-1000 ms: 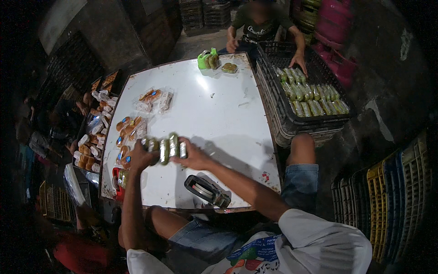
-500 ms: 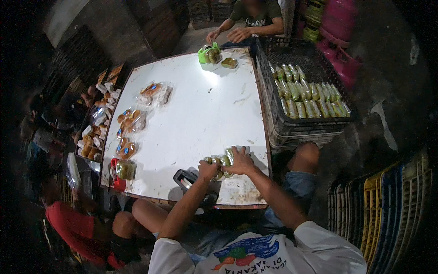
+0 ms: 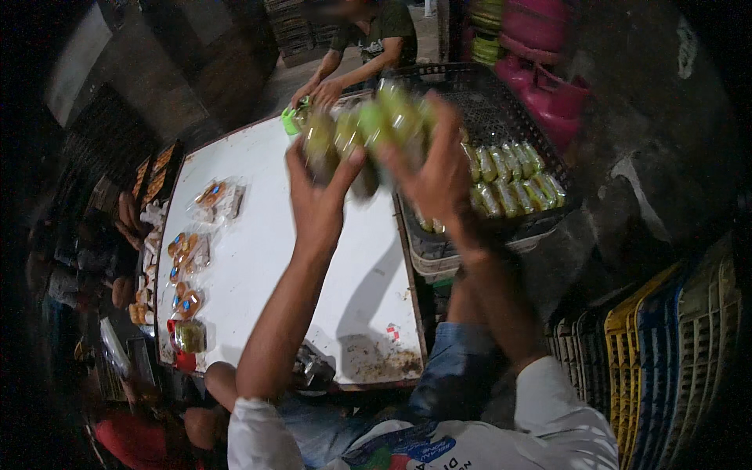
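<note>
Raised above the white table (image 3: 274,266) is a row of several green bread rolls (image 3: 372,125) in clear plastic wrap, slightly blurred. My left hand (image 3: 319,188) grips its left end, thumb on the near side and fingers around the far side. At the other end my right hand (image 3: 440,168) is closed on the rolls. Just right of the hands is a black plastic crate (image 3: 501,227) with rows of similar wrapped green rolls (image 3: 521,192). A dark tape dispenser (image 3: 313,366) sits at the table's near edge, partly behind my left forearm.
Bagged brown buns (image 3: 215,200) line the table's left side, near a red tape dispenser (image 3: 186,360). Across the table a co-worker (image 3: 368,47) handles something by a green dispenser (image 3: 291,123). Pink gas cylinders (image 3: 540,94) and stacked yellow and blue crates (image 3: 630,352) stand to the right.
Both hands have lifted the row of green rolls off the table's near edge, up and forward beside the crate. The view has shifted to the right.
</note>
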`<state>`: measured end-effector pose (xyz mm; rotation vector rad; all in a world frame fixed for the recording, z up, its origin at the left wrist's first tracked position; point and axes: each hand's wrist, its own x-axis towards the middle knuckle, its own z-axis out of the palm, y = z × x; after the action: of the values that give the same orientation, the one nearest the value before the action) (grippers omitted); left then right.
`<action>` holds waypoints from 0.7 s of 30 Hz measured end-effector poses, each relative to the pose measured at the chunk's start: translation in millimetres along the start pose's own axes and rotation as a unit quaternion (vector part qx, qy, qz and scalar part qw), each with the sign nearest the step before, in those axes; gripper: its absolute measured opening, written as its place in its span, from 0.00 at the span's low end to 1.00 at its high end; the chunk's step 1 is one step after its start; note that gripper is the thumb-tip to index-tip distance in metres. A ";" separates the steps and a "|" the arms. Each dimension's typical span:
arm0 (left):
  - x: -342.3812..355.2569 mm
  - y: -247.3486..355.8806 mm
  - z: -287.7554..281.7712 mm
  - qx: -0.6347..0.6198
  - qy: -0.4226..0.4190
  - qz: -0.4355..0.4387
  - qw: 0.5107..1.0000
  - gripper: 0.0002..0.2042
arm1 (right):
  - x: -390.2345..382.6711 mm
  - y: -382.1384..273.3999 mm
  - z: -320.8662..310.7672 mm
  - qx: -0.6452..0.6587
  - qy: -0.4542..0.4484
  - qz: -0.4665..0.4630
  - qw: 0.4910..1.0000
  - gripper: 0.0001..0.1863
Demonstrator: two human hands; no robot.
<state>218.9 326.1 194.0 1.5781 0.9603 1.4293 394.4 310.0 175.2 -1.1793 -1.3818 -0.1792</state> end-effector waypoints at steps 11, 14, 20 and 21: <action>157.6 -100.2 241.9 -0.061 -0.148 -0.149 0.976 0.59 | 187.8 286.4 -85.8 -0.274 -0.163 0.059 0.946 0.60; 148.7 -130.3 228.5 -0.012 -0.282 -0.230 0.931 0.53 | 129.5 350.9 -80.7 -0.196 -0.399 0.189 0.875 0.64; 91.7 -109.0 105.1 0.069 -0.288 -0.150 0.943 0.34 | 82.4 350.2 -61.3 -0.350 -0.435 0.193 0.807 0.38; 78.6 -104.3 86.1 0.036 -0.310 -0.169 0.935 0.31 | 86.1 363.5 -74.0 -0.359 -0.474 0.187 0.782 0.39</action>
<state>308.0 434.8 125.4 1.6666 0.8439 0.5994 723.1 470.6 69.5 -2.3749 -1.9641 0.2499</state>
